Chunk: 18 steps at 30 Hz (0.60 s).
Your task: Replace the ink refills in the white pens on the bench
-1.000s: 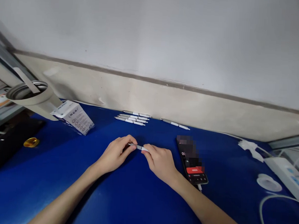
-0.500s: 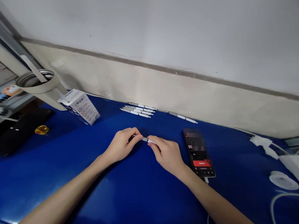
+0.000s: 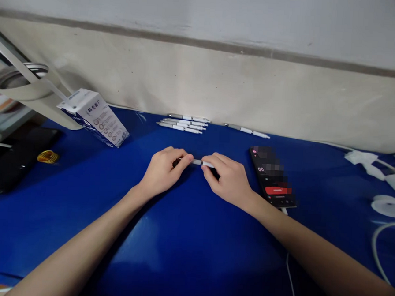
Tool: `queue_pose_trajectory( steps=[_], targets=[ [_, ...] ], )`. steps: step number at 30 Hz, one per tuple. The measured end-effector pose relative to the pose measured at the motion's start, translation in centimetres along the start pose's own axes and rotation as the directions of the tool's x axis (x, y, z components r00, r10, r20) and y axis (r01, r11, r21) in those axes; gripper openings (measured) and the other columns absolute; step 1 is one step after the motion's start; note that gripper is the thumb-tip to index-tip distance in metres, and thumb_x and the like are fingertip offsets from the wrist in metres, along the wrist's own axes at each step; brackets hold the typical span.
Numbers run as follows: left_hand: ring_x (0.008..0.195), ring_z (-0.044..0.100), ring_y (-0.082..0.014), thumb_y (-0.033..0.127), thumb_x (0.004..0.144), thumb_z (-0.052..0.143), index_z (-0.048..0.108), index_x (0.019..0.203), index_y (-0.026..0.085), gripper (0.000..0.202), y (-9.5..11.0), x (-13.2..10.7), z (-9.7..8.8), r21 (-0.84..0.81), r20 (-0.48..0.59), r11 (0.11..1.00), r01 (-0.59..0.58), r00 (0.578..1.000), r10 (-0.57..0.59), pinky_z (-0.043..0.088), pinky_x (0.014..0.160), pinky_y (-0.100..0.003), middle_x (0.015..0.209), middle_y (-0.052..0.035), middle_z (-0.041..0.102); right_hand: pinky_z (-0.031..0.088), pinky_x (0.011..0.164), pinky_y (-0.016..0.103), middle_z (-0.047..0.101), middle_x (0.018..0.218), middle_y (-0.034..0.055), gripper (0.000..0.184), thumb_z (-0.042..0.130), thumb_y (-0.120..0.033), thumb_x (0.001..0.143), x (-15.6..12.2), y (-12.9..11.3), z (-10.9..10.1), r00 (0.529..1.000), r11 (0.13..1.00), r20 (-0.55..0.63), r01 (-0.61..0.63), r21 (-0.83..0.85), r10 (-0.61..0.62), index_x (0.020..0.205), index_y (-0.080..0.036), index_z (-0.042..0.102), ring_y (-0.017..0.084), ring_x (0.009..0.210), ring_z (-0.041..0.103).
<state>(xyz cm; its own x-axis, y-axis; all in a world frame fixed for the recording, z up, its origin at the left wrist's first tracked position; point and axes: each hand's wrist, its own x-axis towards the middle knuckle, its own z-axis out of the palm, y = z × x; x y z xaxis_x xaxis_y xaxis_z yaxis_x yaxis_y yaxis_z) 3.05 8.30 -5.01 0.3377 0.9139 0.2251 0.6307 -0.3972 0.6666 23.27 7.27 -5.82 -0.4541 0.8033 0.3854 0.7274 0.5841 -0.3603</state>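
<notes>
Both hands rest on the blue table (image 3: 185,253) and pinch one grey-and-white pen (image 3: 198,162) between them. My left hand (image 3: 165,170) grips its grey end with curled fingers. My right hand (image 3: 227,180) grips its white end, thumb and forefinger pressed on it. Only a short middle stretch of the pen shows between the fingertips. Behind the hands, by the wall, lie several similar pens in a row (image 3: 182,123) and one single pen (image 3: 248,131) apart to the right.
A black phone (image 3: 272,178) with a lit screen lies right of my right hand, cable attached. A white carton (image 3: 95,118) and a beige cup (image 3: 21,90) stand at the left, with a gold coil (image 3: 47,157). White cables and a round white object (image 3: 388,205) lie at far right.
The camera has tilted down, so everything sits higher in the picture. Both hands stay pinched on the same pen, with the fingertips shifting slightly.
</notes>
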Motion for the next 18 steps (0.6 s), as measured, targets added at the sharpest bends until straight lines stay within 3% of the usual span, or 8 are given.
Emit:
queue_pose_trajectory(
  steps=[3, 5, 9, 13, 18],
  targets=[
    [0.067, 0.055, -0.0119, 0.034, 0.091, 0.055, 0.059, 0.109, 0.021, 0.022, 0.0, 0.0, -0.1, -0.089, 0.036, 0.996, -0.012, 0.999, 0.015, 0.041, 0.064, -0.024, 0.084, 0.0015, 0.065, 0.042, 0.071, 0.026, 0.067, 0.092, 0.0021, 0.021, 0.044, -0.023, 0.094, 0.1, -0.1, 0.0, 1.000, 1.000, 0.003, -0.021, 0.013, 0.021, 0.104, -0.019, 0.061, 0.014, 0.082, 0.060],
    [0.068, 0.055, -0.0119, 0.032, 0.092, 0.053, 0.061, 0.098, 0.020, 0.016, 0.0, 0.0, -0.1, -0.073, 0.037, 0.997, 0.004, 0.999, -0.001, 0.040, 0.065, -0.024, 0.081, 0.0014, 0.064, 0.042, 0.071, 0.025, 0.067, 0.092, 0.0016, 0.022, 0.043, -0.023, 0.094, 0.1, -0.1, 0.0, 1.000, 1.000, 0.006, -0.021, 0.011, 0.021, 0.106, -0.020, 0.061, 0.014, 0.080, 0.061],
    [0.063, 0.050, -0.0133, 0.038, 0.096, 0.044, 0.054, 0.064, 0.017, 0.039, 0.0, 0.2, 0.1, 0.054, -0.018, 0.998, 0.044, 0.999, -0.043, 0.034, 0.059, -0.026, 0.059, 0.0010, 0.050, 0.042, 0.072, 0.027, 0.067, 0.090, 0.0029, 0.022, 0.042, -0.023, 0.095, -0.1, -0.3, 0.2, 1.000, 0.999, -0.014, 0.010, -0.049, -0.010, 0.102, -0.020, 0.063, 0.014, 0.080, 0.060],
    [0.055, 0.045, -0.0106, 0.040, 0.095, 0.043, 0.046, 0.053, 0.016, 0.048, -0.1, 0.2, 0.3, 0.021, -0.061, 0.994, 0.108, 0.992, -0.107, 0.031, 0.054, -0.026, 0.054, 0.0021, 0.041, 0.041, 0.071, 0.028, 0.066, 0.087, 0.0037, 0.023, 0.041, -0.023, 0.095, -0.3, -0.7, 0.2, 0.998, 0.992, -0.013, 0.057, -0.115, -0.059, 0.102, -0.018, 0.063, 0.015, 0.078, 0.058],
    [0.050, 0.044, -0.0101, 0.045, 0.092, 0.045, 0.044, 0.045, 0.017, 0.055, 0.0, 0.0, 0.3, -0.119, -0.066, 0.972, 0.203, 0.975, -0.212, 0.035, 0.050, -0.025, 0.050, 0.0013, 0.045, 0.041, 0.071, 0.030, 0.065, 0.084, 0.0048, 0.027, 0.039, -0.023, 0.096, -0.4, -1.1, 0.1, 0.996, 0.985, -0.011, 0.085, -0.152, -0.088, 0.102, -0.017, 0.064, 0.016, 0.077, 0.055]
  ],
)
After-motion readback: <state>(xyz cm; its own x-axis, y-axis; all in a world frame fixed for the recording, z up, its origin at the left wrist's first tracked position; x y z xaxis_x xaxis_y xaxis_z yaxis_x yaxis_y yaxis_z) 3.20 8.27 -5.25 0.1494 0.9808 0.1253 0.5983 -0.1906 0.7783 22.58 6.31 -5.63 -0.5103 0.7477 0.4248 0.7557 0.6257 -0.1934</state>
